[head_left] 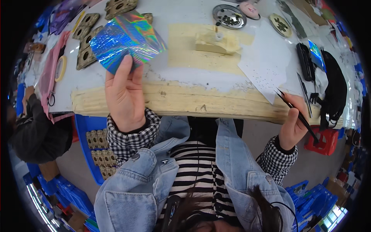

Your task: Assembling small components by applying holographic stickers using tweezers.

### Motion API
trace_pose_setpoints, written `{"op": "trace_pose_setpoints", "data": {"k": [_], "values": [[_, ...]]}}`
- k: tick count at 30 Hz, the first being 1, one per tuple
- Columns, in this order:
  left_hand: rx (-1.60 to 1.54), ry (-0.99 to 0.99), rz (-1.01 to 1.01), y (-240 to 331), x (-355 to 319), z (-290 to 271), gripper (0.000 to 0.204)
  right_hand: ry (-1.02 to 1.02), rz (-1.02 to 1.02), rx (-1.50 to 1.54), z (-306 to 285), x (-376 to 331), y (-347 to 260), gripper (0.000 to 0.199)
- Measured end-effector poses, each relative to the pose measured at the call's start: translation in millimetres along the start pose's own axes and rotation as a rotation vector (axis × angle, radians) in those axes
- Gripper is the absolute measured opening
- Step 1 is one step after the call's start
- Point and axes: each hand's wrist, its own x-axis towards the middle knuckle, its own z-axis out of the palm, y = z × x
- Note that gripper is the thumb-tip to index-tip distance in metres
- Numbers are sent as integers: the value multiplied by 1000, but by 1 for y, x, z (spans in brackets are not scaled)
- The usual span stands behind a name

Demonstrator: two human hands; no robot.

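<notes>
Cluttered worktable (201,79) (tape-wrapped front edge)

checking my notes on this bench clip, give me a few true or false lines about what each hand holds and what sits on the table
1. The left hand holds a shiny holographic sheet. True.
2. The right hand is empty. False: it grips black tweezers.
3. A round metal dish sits at the far side of the table. True.
4. The holographic sheet lies flat under a stack of books. False: it is lifted in the left hand, no books on it.
5. A roll of tape lies at the table's left end. True.
</notes>
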Motion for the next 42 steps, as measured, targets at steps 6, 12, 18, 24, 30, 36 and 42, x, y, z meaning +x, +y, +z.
{"op": "trace_pose_setpoints", "data": {"k": [6, 12, 18, 24, 30, 36, 42], "values": [[-7, -30, -53, 14, -23, 11, 24, -149, -236, 95, 38, 18, -44, 36], [41, 5, -68, 20, -23, 13, 26, -313, -413, 143, 58, 34, -67, 38], [177, -23, -128, 23, -25, 1, 32, -295, -356, 154, 60, 30, -64, 37], [337, -84, -162, 34, -18, -12, 38, -359, -362, 143, 56, 29, -60, 38], [505, -233, -141, 79, 12, -13, 40, -218, -285, 68, 36, 26, -40, 34], [653, -486, -176, 89, 131, 11, 37, 11, -149, -2, 10, 19, -23, 26], [540, -467, -176, 78, 205, 18, 30, 191, -99, -88, -21, 1, -8, 30]]}}
